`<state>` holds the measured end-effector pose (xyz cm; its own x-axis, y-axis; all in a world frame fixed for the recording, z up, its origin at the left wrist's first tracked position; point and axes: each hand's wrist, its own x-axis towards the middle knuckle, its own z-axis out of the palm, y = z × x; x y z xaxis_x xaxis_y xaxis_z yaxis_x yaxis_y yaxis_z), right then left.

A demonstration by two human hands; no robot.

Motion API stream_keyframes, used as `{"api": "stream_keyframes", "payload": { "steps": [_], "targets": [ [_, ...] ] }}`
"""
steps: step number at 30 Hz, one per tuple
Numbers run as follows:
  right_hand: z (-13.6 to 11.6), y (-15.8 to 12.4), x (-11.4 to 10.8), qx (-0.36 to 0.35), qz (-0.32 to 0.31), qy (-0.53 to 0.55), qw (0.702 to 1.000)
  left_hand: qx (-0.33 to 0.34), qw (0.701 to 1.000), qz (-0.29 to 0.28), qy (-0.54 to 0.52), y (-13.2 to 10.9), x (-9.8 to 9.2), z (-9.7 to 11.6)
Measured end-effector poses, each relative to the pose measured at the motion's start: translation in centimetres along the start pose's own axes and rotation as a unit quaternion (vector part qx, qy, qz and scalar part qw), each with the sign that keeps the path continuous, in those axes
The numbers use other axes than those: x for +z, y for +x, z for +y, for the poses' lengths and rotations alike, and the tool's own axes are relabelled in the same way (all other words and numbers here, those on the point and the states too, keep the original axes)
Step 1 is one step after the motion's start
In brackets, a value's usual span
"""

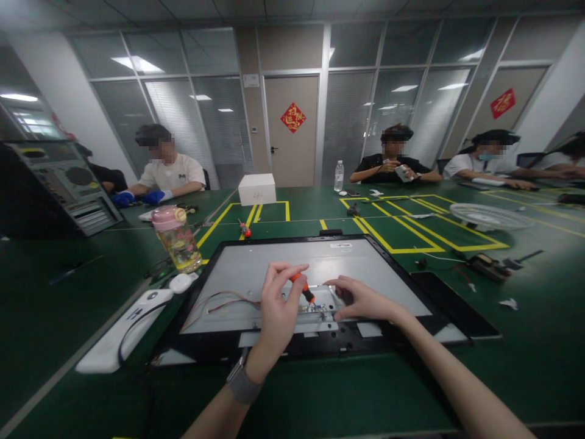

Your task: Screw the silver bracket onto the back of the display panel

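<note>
A flat display panel with a pale grey back and black frame lies on the table in front of me. My left hand, with a grey watch on the wrist, pinches an orange and black screwdriver. The screwdriver tilts, its lower end over a small circuit board near the panel's front edge. Right of the board, my right hand rests with thumb and index finger apart, at the edge of a clear or shiny plate. Its other fingers are curled under and partly hidden. Thin wires run left from the board.
Left of the panel are a white device with a black cable, a pink-lidded bottle and an open computer case. A black slab lies at the right. A white box stands farther back; several people sit across the table.
</note>
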<state>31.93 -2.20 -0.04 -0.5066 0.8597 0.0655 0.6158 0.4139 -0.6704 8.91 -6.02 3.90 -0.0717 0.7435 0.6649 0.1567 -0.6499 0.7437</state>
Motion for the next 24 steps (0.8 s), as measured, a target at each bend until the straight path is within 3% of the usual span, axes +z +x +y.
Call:
{"api": "stream_keyframes", "payload": {
  "steps": [4,9,14,20,24],
  "targets": [
    [0.23,0.04,0.1,-0.001,-0.001,-0.005,1.0,-0.019,0.997,-0.048,-0.049,-0.08,-0.04,0.17],
    [0.09,0.02,0.01,0.003,-0.004,-0.002,1.0,0.005,0.999,-0.031,-0.011,0.05,-0.01,0.25],
    [-0.23,-0.04,-0.11,0.008,-0.008,-0.002,1.0,-0.016,0.996,-0.064,-0.059,0.27,-0.05,0.37],
    [-0.08,0.01,0.05,0.005,-0.005,-0.001,1.0,0.006,1.0,-0.022,-0.012,0.11,0.09,-0.13],
    [-0.02,0.07,0.02,0.003,-0.005,-0.004,1.0,-0.021,0.995,-0.075,-0.059,-0.01,0.09,0.08]
  ]
}}
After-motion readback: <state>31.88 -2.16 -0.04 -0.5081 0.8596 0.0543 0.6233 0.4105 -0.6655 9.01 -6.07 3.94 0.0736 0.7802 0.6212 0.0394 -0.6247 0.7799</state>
